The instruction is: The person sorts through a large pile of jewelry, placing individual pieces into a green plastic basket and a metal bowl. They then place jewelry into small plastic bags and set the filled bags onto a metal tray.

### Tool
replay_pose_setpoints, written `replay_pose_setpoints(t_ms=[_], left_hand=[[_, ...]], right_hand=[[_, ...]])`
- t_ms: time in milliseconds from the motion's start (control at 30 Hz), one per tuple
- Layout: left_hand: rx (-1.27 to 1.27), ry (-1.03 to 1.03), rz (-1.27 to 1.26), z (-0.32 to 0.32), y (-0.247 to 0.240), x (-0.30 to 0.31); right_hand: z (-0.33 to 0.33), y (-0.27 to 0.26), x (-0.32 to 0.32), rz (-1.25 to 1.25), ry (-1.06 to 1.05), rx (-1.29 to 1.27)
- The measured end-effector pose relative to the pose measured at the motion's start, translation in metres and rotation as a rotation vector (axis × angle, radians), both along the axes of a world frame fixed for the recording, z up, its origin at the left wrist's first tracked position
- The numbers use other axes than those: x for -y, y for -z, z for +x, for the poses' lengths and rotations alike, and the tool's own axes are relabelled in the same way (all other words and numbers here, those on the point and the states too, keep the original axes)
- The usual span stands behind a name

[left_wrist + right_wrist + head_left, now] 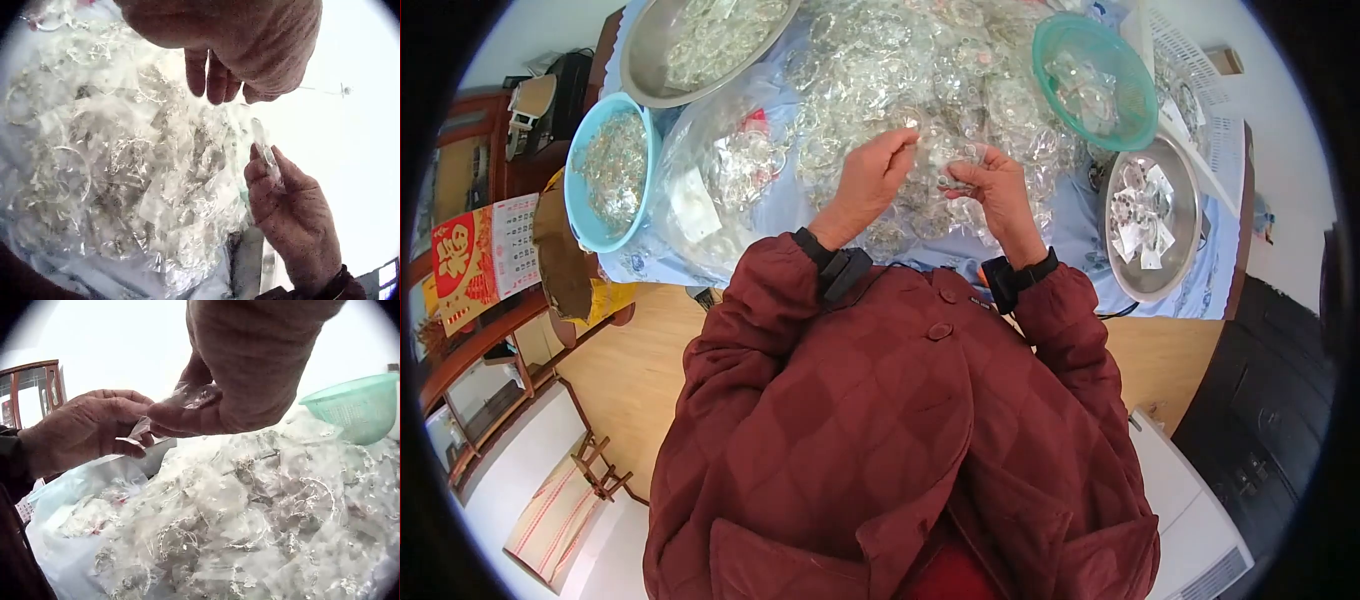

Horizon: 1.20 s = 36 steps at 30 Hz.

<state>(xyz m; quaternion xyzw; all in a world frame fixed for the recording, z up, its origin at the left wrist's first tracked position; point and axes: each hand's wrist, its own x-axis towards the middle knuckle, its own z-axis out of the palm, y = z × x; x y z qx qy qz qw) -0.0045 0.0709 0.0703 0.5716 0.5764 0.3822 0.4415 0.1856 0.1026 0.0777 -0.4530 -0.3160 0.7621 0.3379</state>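
A small clear plastic bag with something shiny in it is held between the thumb and fingers of my right hand. My left hand faces it from the left, thumb and forefinger together at a thin whitish flap of plastic in the right wrist view. Both hands are over a wide heap of clear bags, where loops like bracelets or thin chains show through the film. In the left wrist view the bag stands upright from the right fingertips.
Left of the heap are a blue basin, a large steel bowl and a big plastic bag. On the right, a green basket stands behind a steel basin holding white cards. A blue patterned cloth covers the table.
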Motion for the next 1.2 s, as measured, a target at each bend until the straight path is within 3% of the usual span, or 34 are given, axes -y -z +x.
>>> replay_pose_setpoints(t_ms=[100,367,800,933,1033,1200], left_hand=[[-0.294,-0.021,0.536,0.004,-0.007,-0.005],[-0.299,0.061,0.382,0.009,-0.001,-0.006],[-0.464,0.101,0.423,0.012,0.005,-0.003],[-0.308,0.131,0.249,0.004,-0.001,-0.005],[0.156,0.119,-0.113,0.002,-0.007,-0.008],[0.417,0.143,-0.306,0.001,-0.008,-0.013]], right_hand=[[-0.002,-0.005,0.0,0.033,0.024,0.033],[-0.006,-0.005,0.003,0.113,-0.021,0.073],[-0.007,-0.009,0.011,0.145,-0.025,0.116],[0.009,-0.007,0.007,0.1,-0.007,0.148],[0.018,-0.005,0.006,0.068,-0.007,0.152],[0.02,-0.007,0.004,-0.002,0.006,0.067]])
